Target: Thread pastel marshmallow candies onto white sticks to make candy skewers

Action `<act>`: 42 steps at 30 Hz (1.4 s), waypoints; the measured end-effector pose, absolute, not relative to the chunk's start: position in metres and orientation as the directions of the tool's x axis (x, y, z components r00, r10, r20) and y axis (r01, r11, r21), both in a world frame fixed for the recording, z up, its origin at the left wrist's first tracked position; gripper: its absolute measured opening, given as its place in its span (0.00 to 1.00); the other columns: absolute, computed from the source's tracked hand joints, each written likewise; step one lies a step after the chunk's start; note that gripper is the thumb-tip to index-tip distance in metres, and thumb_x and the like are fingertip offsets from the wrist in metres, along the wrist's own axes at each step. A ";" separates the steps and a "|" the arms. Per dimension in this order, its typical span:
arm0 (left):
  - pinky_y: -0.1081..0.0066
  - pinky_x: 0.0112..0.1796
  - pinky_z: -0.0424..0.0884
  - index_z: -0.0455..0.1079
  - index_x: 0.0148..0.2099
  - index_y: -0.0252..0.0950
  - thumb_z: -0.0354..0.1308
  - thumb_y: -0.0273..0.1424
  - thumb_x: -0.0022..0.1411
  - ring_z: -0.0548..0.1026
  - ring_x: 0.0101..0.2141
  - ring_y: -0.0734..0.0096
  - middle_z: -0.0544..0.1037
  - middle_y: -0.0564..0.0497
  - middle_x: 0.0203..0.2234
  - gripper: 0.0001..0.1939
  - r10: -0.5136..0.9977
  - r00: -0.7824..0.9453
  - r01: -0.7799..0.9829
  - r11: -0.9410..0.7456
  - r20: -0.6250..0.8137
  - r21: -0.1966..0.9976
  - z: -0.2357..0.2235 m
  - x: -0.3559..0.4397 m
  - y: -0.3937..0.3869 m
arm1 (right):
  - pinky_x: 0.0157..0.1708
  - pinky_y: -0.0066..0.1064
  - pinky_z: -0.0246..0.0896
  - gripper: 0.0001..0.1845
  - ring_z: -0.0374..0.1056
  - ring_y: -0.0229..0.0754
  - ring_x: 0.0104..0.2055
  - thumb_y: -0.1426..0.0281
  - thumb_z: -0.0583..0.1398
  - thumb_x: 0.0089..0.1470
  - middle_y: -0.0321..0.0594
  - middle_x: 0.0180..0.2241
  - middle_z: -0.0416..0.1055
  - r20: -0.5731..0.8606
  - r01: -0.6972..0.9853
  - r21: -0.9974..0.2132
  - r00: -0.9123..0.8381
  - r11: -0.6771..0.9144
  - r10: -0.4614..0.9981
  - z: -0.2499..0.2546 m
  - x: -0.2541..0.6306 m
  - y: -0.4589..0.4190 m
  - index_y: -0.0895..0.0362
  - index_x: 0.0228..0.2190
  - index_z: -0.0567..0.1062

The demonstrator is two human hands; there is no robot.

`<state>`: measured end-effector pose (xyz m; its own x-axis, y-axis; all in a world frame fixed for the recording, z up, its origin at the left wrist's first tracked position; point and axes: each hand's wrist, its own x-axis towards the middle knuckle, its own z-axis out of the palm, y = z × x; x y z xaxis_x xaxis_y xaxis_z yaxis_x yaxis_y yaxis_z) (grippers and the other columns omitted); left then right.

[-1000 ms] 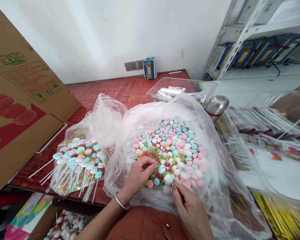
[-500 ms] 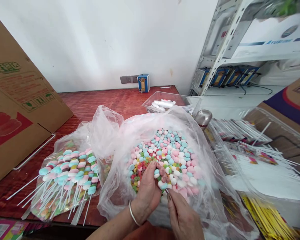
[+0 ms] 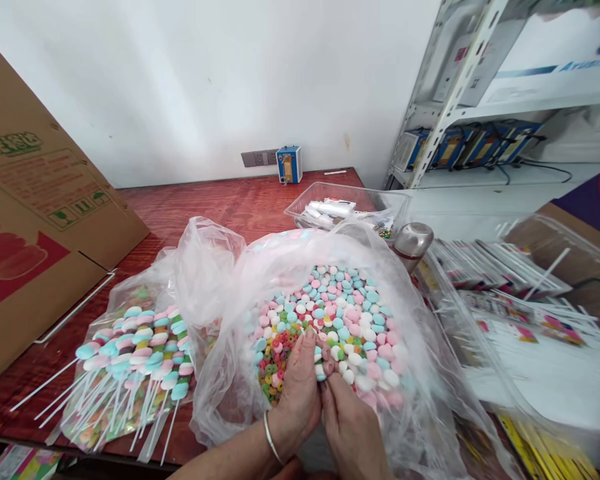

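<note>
Red-brown wood of the bench (image 3: 205, 200) carries everything I see, with a cardboard box (image 3: 35, 220) leaning at the left and a metal shelf (image 3: 460, 73) at the right. On the bench, a big clear plastic bag (image 3: 415, 333) lies open, filled with loose pastel candies (image 3: 350, 313) in pink, blue and white, plus small coloured rings (image 3: 275, 360) at the near left. Beside it to the left, a smaller bag holds finished candy sticks (image 3: 135, 347), their white stems pointing toward me. A clear tray (image 3: 305, 203) and a steel flask (image 3: 413, 240) stand just behind the big bag.

My 2 hands meet at the near edge of the pile. My left hand (image 3: 297, 393), bracelet at the wrist, is curled with fingers down among the rings; I cannot tell what it grips. My right hand (image 3: 353, 430) is closed in a pinch around 1 pinkish candy (image 3: 329, 367), touching the left hand.

To do this well, I judge the pinch should stay light, the piece held steady against the other hand, and both hands kept low over the bag so anything dropped lands back in the pile.
</note>
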<state>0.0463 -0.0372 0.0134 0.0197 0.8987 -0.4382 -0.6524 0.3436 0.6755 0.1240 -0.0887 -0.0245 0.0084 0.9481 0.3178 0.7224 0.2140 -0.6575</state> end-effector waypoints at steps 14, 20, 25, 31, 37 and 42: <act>0.61 0.42 0.68 0.74 0.40 0.36 0.56 0.28 0.62 0.74 0.40 0.57 0.77 0.43 0.37 0.07 0.976 0.180 0.855 -0.216 0.120 0.471 0.001 -0.027 0.060 | 0.31 0.27 0.63 0.21 0.71 0.44 0.32 0.56 0.49 0.63 0.39 0.29 0.76 -0.079 0.498 -0.860 0.084 -0.111 0.993 -0.025 0.169 -0.069 0.54 0.33 0.75; 0.65 0.40 0.66 0.69 0.39 0.37 0.55 0.27 0.61 0.73 0.38 0.62 0.76 0.48 0.35 0.03 0.978 0.169 0.841 -0.208 0.123 0.500 0.005 -0.031 0.052 | 0.31 0.28 0.62 0.21 0.71 0.44 0.31 0.56 0.49 0.63 0.38 0.28 0.75 -0.094 0.497 -0.860 0.071 -0.117 0.993 -0.024 0.171 -0.069 0.54 0.33 0.75; 0.69 0.37 0.66 0.68 0.39 0.37 0.53 0.28 0.63 0.74 0.33 0.67 0.76 0.52 0.31 0.04 0.996 0.067 0.856 -0.088 0.061 0.509 0.013 -0.047 0.060 | 0.31 0.28 0.61 0.20 0.70 0.43 0.31 0.56 0.48 0.64 0.38 0.28 0.75 -0.105 0.495 -0.861 0.056 -0.119 0.993 -0.025 0.173 -0.069 0.53 0.32 0.74; 0.68 0.38 0.65 0.72 0.34 0.37 0.54 0.25 0.59 0.74 0.35 0.64 0.77 0.48 0.32 0.06 0.988 0.150 0.897 -0.118 -0.042 0.425 0.013 -0.048 0.070 | 0.32 0.29 0.61 0.20 0.71 0.45 0.32 0.57 0.48 0.64 0.39 0.30 0.76 -0.103 0.513 -0.852 0.040 -0.109 0.994 -0.029 0.172 -0.070 0.53 0.34 0.74; 0.68 0.38 0.64 0.76 0.39 0.37 0.55 0.24 0.56 0.75 0.36 0.61 0.78 0.46 0.32 0.10 0.976 0.181 0.921 -0.126 -0.118 0.370 0.014 -0.047 0.079 | 0.32 0.30 0.60 0.20 0.70 0.45 0.32 0.58 0.48 0.64 0.39 0.29 0.75 -0.095 0.521 -0.848 0.030 -0.097 0.995 -0.032 0.172 -0.069 0.54 0.34 0.74; 0.68 0.35 0.64 0.73 0.35 0.38 0.57 0.25 0.52 0.73 0.32 0.63 0.75 0.50 0.26 0.07 0.979 0.173 0.907 -0.118 -0.103 0.405 0.015 -0.048 0.078 | 0.31 0.29 0.61 0.19 0.70 0.44 0.32 0.58 0.49 0.64 0.38 0.29 0.75 -0.077 0.501 -0.862 0.035 -0.084 0.996 -0.029 0.172 -0.070 0.54 0.33 0.75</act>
